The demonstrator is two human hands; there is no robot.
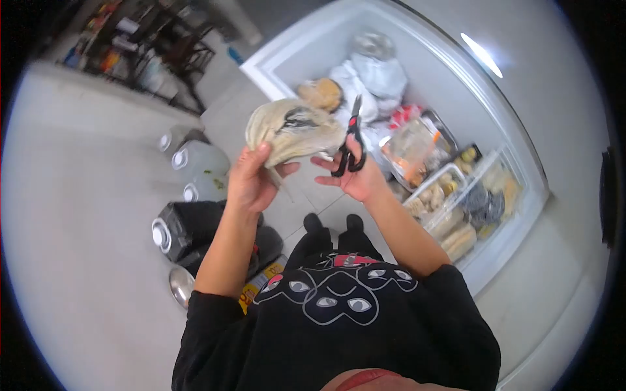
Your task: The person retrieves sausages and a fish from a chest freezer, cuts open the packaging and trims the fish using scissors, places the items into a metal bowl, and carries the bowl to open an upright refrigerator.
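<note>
My left hand (253,177) grips a pale beige packet (280,133) by its near edge, thumb on top. The packet looks wrapped in crinkled plastic and has a dark mark on it; what it contains I cannot make out. In my right hand (366,179) is a pair of scissors (353,130) with black handles and a red patch near the pivot. Their blades point up and away from me, close beside the packet's right end. The fingers of this hand are partly spread below the handles, near the packet.
To the right stands an open white chest freezer (287,55) holding bagged food, a clear-lidded tray (411,146) and a divided section of packets. At left, against the wall, are clear jugs (202,163) and a black container (189,228). Cluttered furniture (137,45) stands farther back.
</note>
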